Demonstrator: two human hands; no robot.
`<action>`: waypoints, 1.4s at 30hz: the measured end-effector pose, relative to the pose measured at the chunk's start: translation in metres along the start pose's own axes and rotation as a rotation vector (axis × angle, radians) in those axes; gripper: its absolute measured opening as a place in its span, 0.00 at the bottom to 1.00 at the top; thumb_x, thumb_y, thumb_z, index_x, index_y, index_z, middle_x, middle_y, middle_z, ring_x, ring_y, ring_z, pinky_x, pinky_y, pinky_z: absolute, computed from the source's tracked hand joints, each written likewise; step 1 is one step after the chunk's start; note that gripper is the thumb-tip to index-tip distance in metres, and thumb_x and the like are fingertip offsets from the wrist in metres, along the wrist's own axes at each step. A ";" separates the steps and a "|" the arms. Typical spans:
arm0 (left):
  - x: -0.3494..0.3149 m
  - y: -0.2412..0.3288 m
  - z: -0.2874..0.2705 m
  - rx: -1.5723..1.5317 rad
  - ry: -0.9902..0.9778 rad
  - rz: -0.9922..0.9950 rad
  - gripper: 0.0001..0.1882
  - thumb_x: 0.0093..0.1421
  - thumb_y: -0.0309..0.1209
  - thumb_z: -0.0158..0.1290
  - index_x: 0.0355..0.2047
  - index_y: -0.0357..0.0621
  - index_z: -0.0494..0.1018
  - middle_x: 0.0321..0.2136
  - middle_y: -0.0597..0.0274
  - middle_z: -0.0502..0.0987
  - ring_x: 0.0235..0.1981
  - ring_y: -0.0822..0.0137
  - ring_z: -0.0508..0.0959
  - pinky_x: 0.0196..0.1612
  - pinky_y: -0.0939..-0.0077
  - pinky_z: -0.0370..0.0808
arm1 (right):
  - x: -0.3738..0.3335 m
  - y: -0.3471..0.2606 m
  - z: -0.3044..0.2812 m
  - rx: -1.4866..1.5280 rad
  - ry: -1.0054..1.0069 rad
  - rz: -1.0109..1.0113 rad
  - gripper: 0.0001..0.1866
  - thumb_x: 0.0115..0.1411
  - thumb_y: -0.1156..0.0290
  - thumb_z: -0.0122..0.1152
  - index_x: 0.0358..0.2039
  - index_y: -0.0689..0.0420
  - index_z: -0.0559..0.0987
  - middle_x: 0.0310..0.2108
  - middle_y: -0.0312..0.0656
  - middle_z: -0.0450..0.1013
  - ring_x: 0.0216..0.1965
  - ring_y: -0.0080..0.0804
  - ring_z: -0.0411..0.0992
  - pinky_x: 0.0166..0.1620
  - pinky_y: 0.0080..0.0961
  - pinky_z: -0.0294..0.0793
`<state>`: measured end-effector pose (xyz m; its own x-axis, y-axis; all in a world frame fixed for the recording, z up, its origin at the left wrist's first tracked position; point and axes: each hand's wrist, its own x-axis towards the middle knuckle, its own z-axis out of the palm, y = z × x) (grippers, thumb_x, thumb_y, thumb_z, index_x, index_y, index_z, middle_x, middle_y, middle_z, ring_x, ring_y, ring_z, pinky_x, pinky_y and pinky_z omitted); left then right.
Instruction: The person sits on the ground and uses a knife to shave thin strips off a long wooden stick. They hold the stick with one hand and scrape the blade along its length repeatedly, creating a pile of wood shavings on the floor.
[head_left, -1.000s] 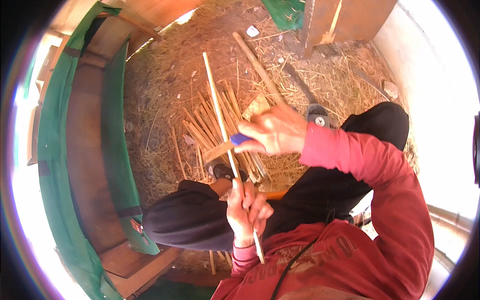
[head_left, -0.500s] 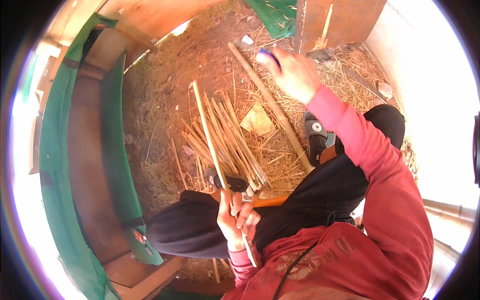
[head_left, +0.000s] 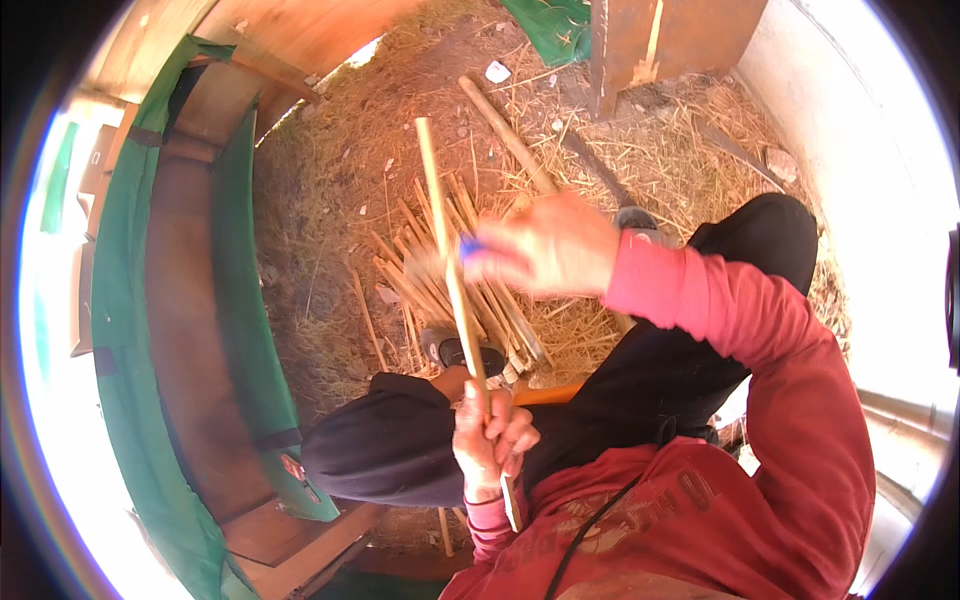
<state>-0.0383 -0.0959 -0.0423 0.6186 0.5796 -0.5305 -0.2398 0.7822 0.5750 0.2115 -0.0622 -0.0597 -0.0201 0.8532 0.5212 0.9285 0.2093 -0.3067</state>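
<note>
A long pale bamboo strip [head_left: 430, 165] slants up and away from my lap, its lower end by my red sleeve. My left hand [head_left: 488, 440] is closed around it near that end. My right hand [head_left: 555, 245] is smeared by motion at the strip's middle, closed on a small blue-handled tool [head_left: 470, 247]. The tool's working part is too blurred to make out, and I cannot tell whether it touches the strip. Beneath both lies a pile of split bamboo strips [head_left: 515, 325] on the ground, partly hidden by my right hand.
Past the pile lies a thick bamboo pole [head_left: 505, 130], partly covered by my right hand. Straw litter [head_left: 660, 165] is strewn over the soil. A green-edged wooden structure [head_left: 190, 300] stands on the left, a pale wall [head_left: 830, 150] on the right, and a brown board [head_left: 675, 45] ahead.
My right hand has come down and left from beyond the pile to the middle of the bamboo strip, with the blue-handled tool. The strip has tilted slightly more upright; my left hand keeps its grip.
</note>
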 end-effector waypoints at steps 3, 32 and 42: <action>-0.016 -0.013 -0.011 0.112 -0.144 0.032 0.28 0.69 0.48 0.40 0.14 0.49 0.56 0.08 0.75 0.51 0.05 0.80 0.49 0.09 0.83 0.45 | 0.021 0.081 -0.030 -0.107 0.037 0.566 0.22 0.65 0.46 0.48 0.31 0.53 0.76 0.13 0.44 0.69 0.14 0.39 0.70 0.20 0.37 0.72; -0.015 -0.012 0.027 0.285 -0.160 0.237 0.25 0.70 0.43 0.39 0.16 0.46 0.58 0.07 0.69 0.56 0.05 0.79 0.51 0.10 0.82 0.47 | 0.008 0.028 -0.027 0.160 0.270 0.323 0.23 0.68 0.51 0.43 0.31 0.58 0.73 0.10 0.39 0.64 0.08 0.32 0.65 0.12 0.33 0.62; -0.017 -0.012 0.025 0.108 -0.231 0.097 0.27 0.70 0.47 0.37 0.15 0.48 0.56 0.06 0.71 0.51 0.04 0.77 0.47 0.11 0.81 0.46 | -0.006 -0.010 -0.014 0.044 0.221 -0.050 0.23 0.60 0.46 0.54 0.28 0.55 0.71 0.10 0.43 0.66 0.13 0.43 0.70 0.16 0.38 0.65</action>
<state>-0.0276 -0.1210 -0.0244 0.7537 0.5736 -0.3209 -0.2325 0.6894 0.6860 0.2072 -0.0759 -0.0483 0.0209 0.7167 0.6970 0.9114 0.2730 -0.3080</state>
